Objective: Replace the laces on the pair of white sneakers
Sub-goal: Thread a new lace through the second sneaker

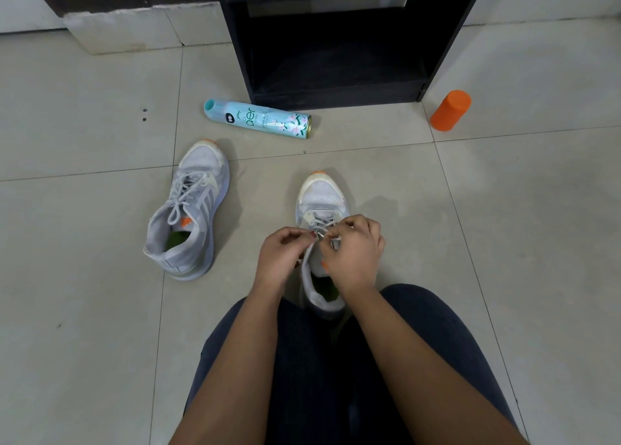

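Two white sneakers with orange toe tips stand on the tiled floor. The left sneaker (pixel 191 209) stands alone with its lace threaded and loosely tied. The right sneaker (pixel 321 196) sits in front of my knees, toe pointing away. Both hands work over its eyelets. My left hand (pixel 282 259) pinches a strand of the white lace (pixel 319 224). Fingers of my right hand (pixel 354 246) are curled around the other part of that lace. The hands hide the upper eyelets and the tongue.
A light blue air-freshener can (pixel 258 119) lies on its side beyond the sneakers. An orange bottle (pixel 450 110) stands at the right. A black open shelf unit (pixel 332 38) rises behind. My dark-trousered legs (pixel 302 360) fill the bottom of the view.
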